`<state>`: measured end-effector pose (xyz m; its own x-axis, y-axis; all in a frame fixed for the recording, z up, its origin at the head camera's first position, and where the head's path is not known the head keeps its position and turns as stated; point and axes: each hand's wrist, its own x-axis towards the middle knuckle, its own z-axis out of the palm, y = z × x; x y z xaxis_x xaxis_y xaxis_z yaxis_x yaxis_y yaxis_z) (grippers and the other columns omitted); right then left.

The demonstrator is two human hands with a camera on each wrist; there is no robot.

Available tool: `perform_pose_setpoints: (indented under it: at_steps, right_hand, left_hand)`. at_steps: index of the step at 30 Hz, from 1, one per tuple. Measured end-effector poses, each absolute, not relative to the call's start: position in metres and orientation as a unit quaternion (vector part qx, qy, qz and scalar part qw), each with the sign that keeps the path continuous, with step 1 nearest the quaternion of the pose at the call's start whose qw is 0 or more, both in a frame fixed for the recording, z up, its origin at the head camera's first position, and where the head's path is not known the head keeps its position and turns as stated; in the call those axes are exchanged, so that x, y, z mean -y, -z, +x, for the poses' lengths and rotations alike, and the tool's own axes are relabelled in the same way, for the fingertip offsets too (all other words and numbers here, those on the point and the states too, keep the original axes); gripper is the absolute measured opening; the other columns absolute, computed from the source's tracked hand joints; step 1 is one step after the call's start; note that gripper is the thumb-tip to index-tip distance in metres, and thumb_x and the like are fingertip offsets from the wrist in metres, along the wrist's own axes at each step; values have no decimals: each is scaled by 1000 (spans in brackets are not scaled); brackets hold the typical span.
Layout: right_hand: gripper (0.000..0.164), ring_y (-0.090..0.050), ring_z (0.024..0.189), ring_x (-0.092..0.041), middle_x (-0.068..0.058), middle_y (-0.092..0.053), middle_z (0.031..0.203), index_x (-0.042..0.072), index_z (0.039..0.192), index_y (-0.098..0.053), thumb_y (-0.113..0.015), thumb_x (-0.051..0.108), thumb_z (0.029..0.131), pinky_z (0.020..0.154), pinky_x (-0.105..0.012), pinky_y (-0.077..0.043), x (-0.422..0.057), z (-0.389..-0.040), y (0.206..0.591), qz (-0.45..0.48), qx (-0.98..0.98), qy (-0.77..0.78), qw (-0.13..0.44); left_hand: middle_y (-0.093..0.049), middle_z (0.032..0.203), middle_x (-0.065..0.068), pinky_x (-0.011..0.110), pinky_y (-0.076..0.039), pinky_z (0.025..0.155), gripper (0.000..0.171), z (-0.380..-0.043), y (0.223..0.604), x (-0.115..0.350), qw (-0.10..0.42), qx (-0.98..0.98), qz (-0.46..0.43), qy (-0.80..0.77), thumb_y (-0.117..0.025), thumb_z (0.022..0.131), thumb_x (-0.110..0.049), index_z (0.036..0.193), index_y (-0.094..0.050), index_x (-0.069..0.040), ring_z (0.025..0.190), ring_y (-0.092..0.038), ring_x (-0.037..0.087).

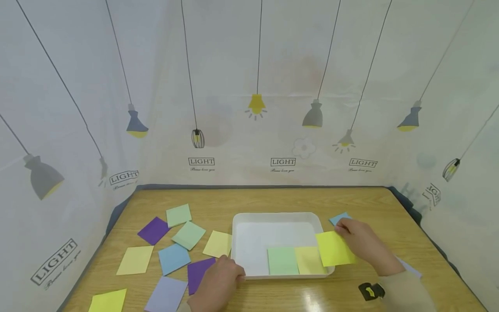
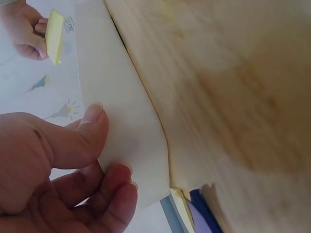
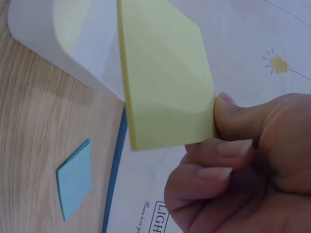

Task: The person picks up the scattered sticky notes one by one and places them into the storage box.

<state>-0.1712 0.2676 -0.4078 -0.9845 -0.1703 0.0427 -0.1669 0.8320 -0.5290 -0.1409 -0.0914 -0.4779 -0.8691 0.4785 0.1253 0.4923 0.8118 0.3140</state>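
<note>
A bright yellow sticky note pad [image 1: 336, 249] is pinched at its edge between the thumb and fingers of my right hand [image 1: 360, 242], raised over the right side of the white tray [image 1: 249, 219]. The right wrist view shows the yellow pad [image 3: 167, 77] side-on, with its thickness visible. My left hand [image 1: 220, 279] grips the front left corner of the tray, thumb and curled fingers at its wall [image 2: 121, 97] in the left wrist view. Inside the tray, a light green pad [image 1: 282, 261] and a pale yellow pad [image 1: 308, 261] lie side by side along the front.
Left of the tray lie several loose pads, among them a purple one [image 1: 153, 230], a blue one [image 1: 174, 259] and a lavender one [image 1: 166, 294]. A blue pad [image 3: 75, 179] lies beyond my right hand. A printed curtain [image 1: 234, 173] encloses the wooden table [image 1: 210, 197].
</note>
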Motion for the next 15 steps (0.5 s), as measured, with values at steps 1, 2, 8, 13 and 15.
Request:
perform_pose_setpoints:
  at_steps: [1,2,8,13,15]
  right_hand:
    - [15,-40,60,-16,-3,-47,70,6,90,-55,-45,15,96,54,-31,-38,-266,-172,408,-87,-956,280,2]
    - [14,-40,59,-16,-4,-47,69,6,89,-55,-45,15,96,54,-31,-38,-264,-173,408,-87,-955,284,1]
    - [13,-40,58,-16,-3,-48,69,7,87,-55,-47,14,95,53,-30,-38,-253,-180,409,-95,-952,290,-1]
    - [13,-40,57,-16,-4,-51,69,7,88,-57,-48,13,94,51,-30,-38,-242,-187,412,-100,-946,308,16]
    - [13,-40,58,-16,-4,-50,69,7,88,-56,-48,14,94,52,-30,-38,-237,-189,414,-102,-944,314,25]
  left_hand:
    - [-56,62,-11,22,-38,52,6,-141,477,91,18,952,-254,171,-71,75,-17,70,-73,-21,62,-38,7]
    - [-56,62,-11,22,-38,52,6,-140,477,91,16,952,-253,172,-71,75,-17,71,-73,-21,63,-38,7]
    - [-56,63,-10,22,-38,52,5,-139,475,91,19,952,-252,172,-71,74,-17,71,-73,-21,63,-38,7]
    - [-58,64,-10,22,-38,52,5,-139,476,91,24,952,-251,175,-71,73,-17,71,-73,-21,63,-38,7]
    - [-58,64,-10,23,-38,52,5,-139,476,91,24,952,-249,178,-71,72,-17,71,-73,-21,63,-38,7]
